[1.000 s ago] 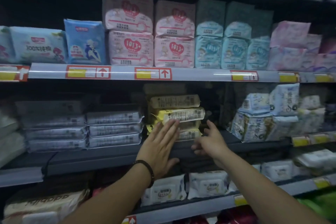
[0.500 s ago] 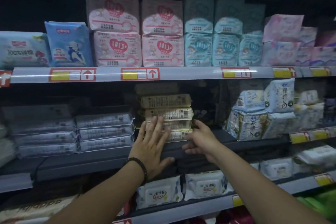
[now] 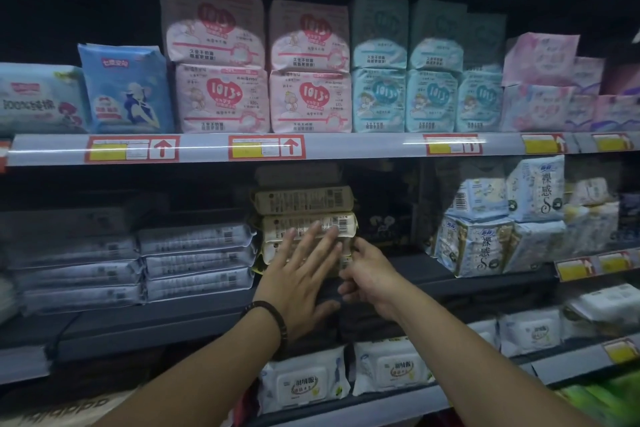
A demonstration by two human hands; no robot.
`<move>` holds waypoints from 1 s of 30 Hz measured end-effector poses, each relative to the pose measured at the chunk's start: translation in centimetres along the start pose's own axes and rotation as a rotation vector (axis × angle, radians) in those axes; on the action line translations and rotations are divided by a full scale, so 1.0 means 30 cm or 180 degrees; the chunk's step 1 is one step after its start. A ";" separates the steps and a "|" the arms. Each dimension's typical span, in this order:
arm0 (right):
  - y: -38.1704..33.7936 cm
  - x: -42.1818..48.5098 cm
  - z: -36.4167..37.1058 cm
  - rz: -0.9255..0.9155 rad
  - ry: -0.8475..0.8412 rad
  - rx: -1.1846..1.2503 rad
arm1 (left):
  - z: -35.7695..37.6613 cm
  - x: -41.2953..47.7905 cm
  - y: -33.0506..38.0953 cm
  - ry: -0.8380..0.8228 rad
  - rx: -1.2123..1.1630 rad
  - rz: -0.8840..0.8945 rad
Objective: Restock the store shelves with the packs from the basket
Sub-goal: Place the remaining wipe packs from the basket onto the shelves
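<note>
A person's left hand (image 3: 300, 276), fingers straight, presses stacked tan packs (image 3: 304, 202); right hand (image 3: 373, 277), at its three o'clock, curls alongside, grip unclear.

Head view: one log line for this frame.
left hand: flat on beige stack front | right hand: at stack's lower right end, grip unclear | shelf: middle | step: likely aligning stack

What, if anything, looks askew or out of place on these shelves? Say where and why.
The beige stack on the middle shelf is uneven: its packs do not line up, one jutting right of the pack above. The left hand lies flat on its front; the right hand is at its lower corner.
</note>
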State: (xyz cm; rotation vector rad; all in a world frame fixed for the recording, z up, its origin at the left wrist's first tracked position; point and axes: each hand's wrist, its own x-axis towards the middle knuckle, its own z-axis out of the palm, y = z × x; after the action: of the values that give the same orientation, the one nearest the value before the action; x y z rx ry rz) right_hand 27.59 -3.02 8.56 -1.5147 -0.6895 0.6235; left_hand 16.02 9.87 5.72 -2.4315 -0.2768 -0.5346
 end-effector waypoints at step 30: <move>-0.086 0.070 0.062 -0.0617 -0.0019 -0.0485 | -0.035 0.058 -0.028 -0.0163 -0.0389 -0.0594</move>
State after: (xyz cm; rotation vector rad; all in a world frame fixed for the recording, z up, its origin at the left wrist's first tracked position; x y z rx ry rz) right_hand 27.49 -0.16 11.08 -1.5633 -0.8929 0.4365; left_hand 16.98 10.00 7.69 -2.5555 -0.5100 -0.5862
